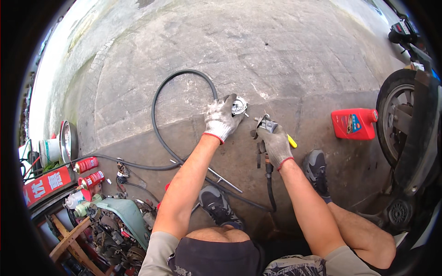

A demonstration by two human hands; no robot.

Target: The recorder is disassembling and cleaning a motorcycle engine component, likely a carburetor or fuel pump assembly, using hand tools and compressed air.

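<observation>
Left hand [222, 118] clamps the round metal part [239, 106] on the concrete floor [285, 55], mid-floor; right hand [276, 145] is closed around the air blow gun [267, 125] (hose [161, 96] looped behind). A loose hold and the blast could skitter that part away.

Small metal part [238, 106] half covered by left hand [221, 118], details unclear

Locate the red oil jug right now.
In the head view the red oil jug lies on its side on the concrete floor at the person's right, beside the scooter's wheel and beyond the right hand.
</observation>
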